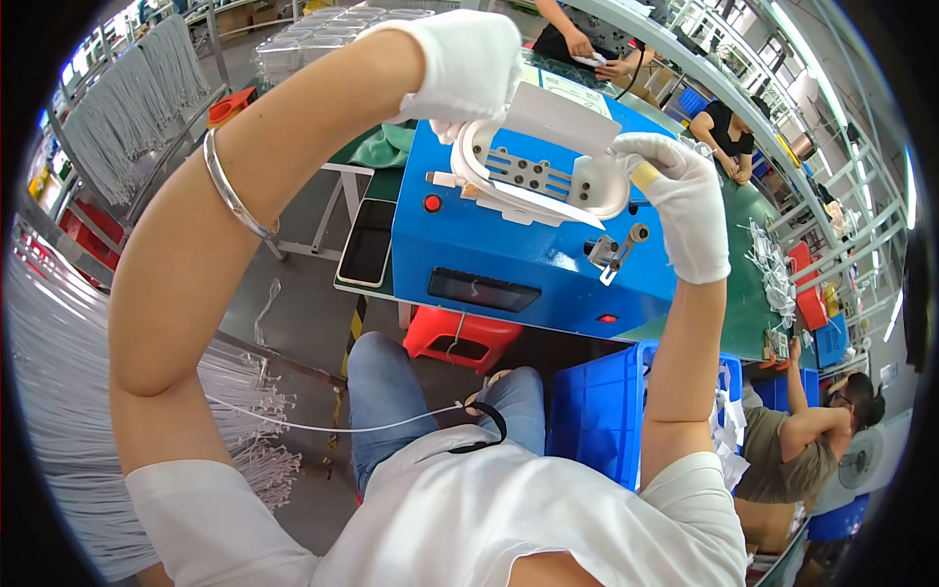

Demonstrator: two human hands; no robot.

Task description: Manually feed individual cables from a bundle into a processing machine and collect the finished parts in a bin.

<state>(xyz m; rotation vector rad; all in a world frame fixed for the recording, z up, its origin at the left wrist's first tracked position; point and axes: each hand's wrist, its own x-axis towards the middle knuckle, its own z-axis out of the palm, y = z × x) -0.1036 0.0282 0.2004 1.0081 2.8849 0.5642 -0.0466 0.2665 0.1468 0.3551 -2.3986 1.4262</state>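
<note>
A white oval loop [614, 201], wide-rimmed, sits around a slotted metal fixture [533, 174] on top of a blue machine [577, 279]. My left hand [474, 68], in a white glove, is bent over the loop's far left end; most of its fingers are hidden. At the right end, my gloved right hand [685, 205] has its fingers curled in and pressed together beside the rim; what they hold, if anything, cannot be made out. Between both hands stands a pale flat piece [562, 117]. A white plug [445, 179] sticks out left of the loop.
A phone [367, 243] lies left of the machine, near a red button [432, 203]. Below right stands a blue bin [597, 416] with white scraps. Bundles of grey-white cables [127, 391] hang at left. Co-workers [729, 137] sit along the green table [743, 245].
</note>
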